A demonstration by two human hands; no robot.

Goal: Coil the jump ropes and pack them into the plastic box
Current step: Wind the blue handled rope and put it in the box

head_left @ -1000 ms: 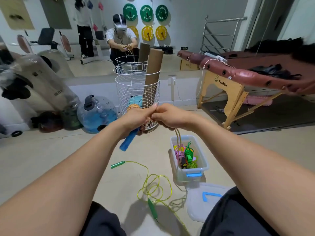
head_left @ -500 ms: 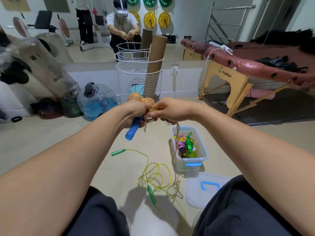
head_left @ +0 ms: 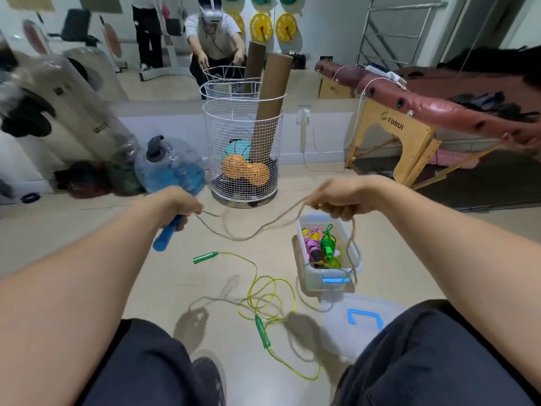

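Head view of a person seated on the floor (head_left: 87, 230), both arms extended forward. The left hand (head_left: 183, 205) is curled round a blue handle (head_left: 168, 235), which points down and toward the viewer; the right hand (head_left: 339, 200) is closed around a tan rope (head_left: 251, 232) that sags in a loop between the two hands, while a further length hangs from the right hand down over the plastic box (head_left: 329, 281). The box, translucent with a blue latch on its near wall, stands open on the floor to the right of centre, just below the right hand; it holds coiled jump ropes, among them a pink bundle (head_left: 311, 244) on the left and a green bundle (head_left: 329, 246) on the right, with yellow cord beneath. The box lid (head_left: 360, 320), carrying a blue handle, lies flat on the floor just near of the box. A yellow-green jump rope (head_left: 266, 297) with green handles lies loose and uncoiled on the floor, left of the box and between the knees. Farther off stands a white wire basket (head_left: 244, 153), which contains a cardboard tube (head_left: 270, 104) leaning upright, an orange peanut-shaped ball (head_left: 244, 171) and a pale blue ball behind it. A large water jug (head_left: 169, 168) rests left of the basket; a folding massage table (head_left: 439, 112) stands at far right.
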